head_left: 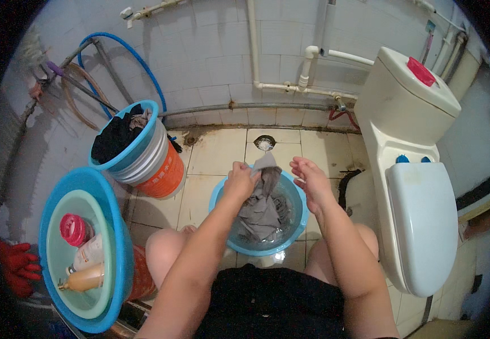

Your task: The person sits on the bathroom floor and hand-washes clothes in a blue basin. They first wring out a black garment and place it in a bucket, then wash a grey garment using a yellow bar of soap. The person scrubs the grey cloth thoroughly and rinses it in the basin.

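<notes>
Closest to my camera is the black clothing (273, 308) over the lap, with both bare forearms (195, 257) reaching past it. Ahead of that, a light-blue basin (267, 252) stands on the tiled floor (216, 155); the grey cloth (260, 216) lies bunched in it among some water (276, 233), its far end drawn up toward the rim. My left grip (241, 182) is closed on that raised end, pinching it with the fingertips. My right grip (314, 182) hangs apart from the cloth, near the basin's right rim, fingers loosely spread and holding nothing.

I judge the cloth soft and limp, not fragile, but it looks wet, so I expect more weight than its thickness suggests and some slipperiness. A pinched corner could slide out; I'd favour gathering a thick fold just below the raised end, with the right grip on the opposite edge, so the sodden lower part hangs supported.
</notes>
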`<control>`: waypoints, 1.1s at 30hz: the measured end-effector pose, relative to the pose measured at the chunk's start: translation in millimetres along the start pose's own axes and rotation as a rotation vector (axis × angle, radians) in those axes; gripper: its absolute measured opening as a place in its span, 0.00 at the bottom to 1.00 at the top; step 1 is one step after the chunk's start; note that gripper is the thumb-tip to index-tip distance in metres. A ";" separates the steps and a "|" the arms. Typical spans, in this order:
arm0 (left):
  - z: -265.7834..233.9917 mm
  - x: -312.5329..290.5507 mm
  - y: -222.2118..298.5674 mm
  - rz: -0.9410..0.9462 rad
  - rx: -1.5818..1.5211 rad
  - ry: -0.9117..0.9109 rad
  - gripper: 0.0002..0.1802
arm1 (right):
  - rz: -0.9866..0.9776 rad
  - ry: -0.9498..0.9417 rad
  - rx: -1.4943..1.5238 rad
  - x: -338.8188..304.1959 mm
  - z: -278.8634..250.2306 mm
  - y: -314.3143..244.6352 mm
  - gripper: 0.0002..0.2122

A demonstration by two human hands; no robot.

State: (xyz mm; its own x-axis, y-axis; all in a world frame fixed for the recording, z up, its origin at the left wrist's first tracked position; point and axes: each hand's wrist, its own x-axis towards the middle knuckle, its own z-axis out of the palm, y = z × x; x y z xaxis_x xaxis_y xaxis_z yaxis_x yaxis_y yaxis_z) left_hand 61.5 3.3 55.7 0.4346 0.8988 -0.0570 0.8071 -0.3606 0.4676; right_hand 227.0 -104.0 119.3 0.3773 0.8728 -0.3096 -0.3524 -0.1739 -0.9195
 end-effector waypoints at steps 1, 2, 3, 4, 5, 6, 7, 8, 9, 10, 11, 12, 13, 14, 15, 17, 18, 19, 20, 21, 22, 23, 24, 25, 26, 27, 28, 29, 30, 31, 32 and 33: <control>15.6 1.2 -8.1 -0.039 0.023 -0.017 0.18 | 0.006 -0.038 -0.015 -2.5 5.3 -2.2 0.15; 31.3 -0.5 -15.0 -0.016 0.095 0.003 0.17 | 0.012 -0.073 -0.030 -4.9 9.3 -4.7 0.14; 46.5 -4.3 -22.5 0.006 0.167 0.023 0.17 | -0.003 -0.118 -0.056 -7.0 13.3 -8.5 0.14; 66.3 -9.0 -31.7 0.030 0.236 0.039 0.18 | 0.001 -0.135 -0.075 -7.9 15.7 -10.6 0.14; 95.7 -11.5 -46.9 0.014 0.194 0.004 0.18 | 0.005 -0.153 -0.094 -7.5 17.8 -12.3 0.13; 117.0 -19.3 -54.1 -0.003 0.175 -0.101 0.19 | 0.009 -0.169 -0.111 -7.1 19.2 -14.8 0.13; 134.9 -28.9 -60.2 -0.016 0.158 -0.208 0.21 | 0.024 -0.169 -0.097 -8.7 21.8 -19.5 0.13; 152.7 -39.8 -65.2 -0.012 0.196 -0.340 0.22 | 0.036 -0.164 -0.097 -9.0 21.8 -21.7 0.12; 167.1 -49.6 -69.0 -0.009 0.233 -0.470 0.23 | 0.048 -0.161 -0.099 -9.0 21.4 -22.7 0.12; 176.0 -56.8 -72.5 0.019 0.259 -0.553 0.24 | 0.058 -0.154 -0.100 -8.6 19.4 -23.2 0.12; 182.0 -63.3 -79.6 0.043 0.283 -0.635 0.24 | 0.069 -0.154 -0.104 -6.5 18.1 -21.5 0.11; 186.8 -65.3 -86.5 0.069 0.307 -0.717 0.25 | 0.078 -0.156 -0.104 -4.6 16.9 -21.3 0.11; 191.0 -63.7 -92.8 0.083 0.331 -0.747 0.26 | 0.088 -0.164 -0.107 -3.6 17.2 -22.2 0.12; 197.0 -61.0 -99.7 0.099 0.355 -0.779 0.27 | 0.097 -0.169 -0.108 -3.0 16.8 -22.4 0.12; 204.6 -59.1 -107.2 0.118 0.381 -0.812 0.28 | 0.109 -0.160 -0.122 -3.5 15.2 -21.9 0.12; 233.8 -56.0 -137.6 0.030 0.347 -0.783 0.29 | 0.116 -0.160 -0.159 -3.6 16.8 -22.9 0.12; 244.2 -53.6 -143.2 -0.005 0.330 -0.771 0.30 | 0.119 -0.157 -0.157 -3.8 15.7 -22.7 0.12; 231.9 -49.1 -132.2 0.045 0.357 -0.781 0.29 | 0.121 -0.153 -0.154 -4.2 13.6 -22.1 0.12; 205.0 -46.1 -116.0 0.088 0.386 -0.788 0.28 | 0.123 -0.157 -0.148 -4.5 12.5 -21.7 0.12; 188.0 -47.9 -108.7 0.115 0.414 -0.795 0.27 | 0.129 -0.160 -0.142 -3.6 13.1 -21.1 0.12; 196.8 -46.8 -117.6 0.062 0.397 -0.749 0.26 | 0.129 -0.165 -0.156 -3.8 13.8 -20.3 0.11; 204.9 -39.2 -122.6 0.020 0.390 -0.709 0.24 | 0.129 -0.158 -0.160 -3.1 10.7 -20.4 0.11; 211.5 -41.0 -126.8 -0.022 0.346 -0.661 0.23 | 0.129 -0.152 -0.166 -2.7 8.2 -20.6 0.11; 206.4 -42.5 -124.6 -0.066 0.300 -0.610 0.22 | 0.122 -0.153 -0.157 -2.9 7.3 -20.0 0.11; 171.8 -40.3 -99.2 -0.105 0.220 -0.549 0.20 | 0.113 -0.151 -0.148 -2.9 5.5 -20.8 0.11; 146.5 -36.1 -84.2 -0.150 0.139 -0.482 0.19 | 0.104 -0.158 -0.140 -4.2 5.9 -22.1 0.11; 145.6 -29.1 -88.3 -0.146 -0.004 -0.283 0.19 | 0.092 -0.170 -0.128 -5.9 6.1 -20.8 0.10; 144.6 -17.7 -90.2 -0.126 -0.144 -0.088 0.19 | 0.076 -0.171 -0.114 -7.0 3.6 -19.6 0.10; 129.4 -1.2 -84.3 -0.146 -0.357 -0.020 0.19 | 0.058 -0.169 -0.097 -8.8 0.5 -20.0 0.10; 109.4 13.4 -80.5 -0.177 -0.566 0.058 0.19 | 0.043 -0.165 -0.117 -11.0 -0.4 -21.3 0.10; 75.6 16.7 -52.8 -0.266 -0.773 0.106 0.19 | 0.032 -0.144 -0.110 -12.4 -5.0 -22.4 0.10; 33.3 10.8 -17.5 -0.358 -0.982 0.158 0.19 | 0.022 -0.128 -0.105 -12.7 -9.4 -21.9 0.10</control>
State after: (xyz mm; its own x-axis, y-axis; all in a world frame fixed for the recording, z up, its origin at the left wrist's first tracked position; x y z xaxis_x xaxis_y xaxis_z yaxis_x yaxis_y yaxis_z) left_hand 65.4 11.0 17.5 0.1213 0.9606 -0.2499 0.1698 0.2280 0.9587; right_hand 237.9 -115.5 141.0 0.2557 0.9181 -0.3027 -0.2654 -0.2344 -0.9352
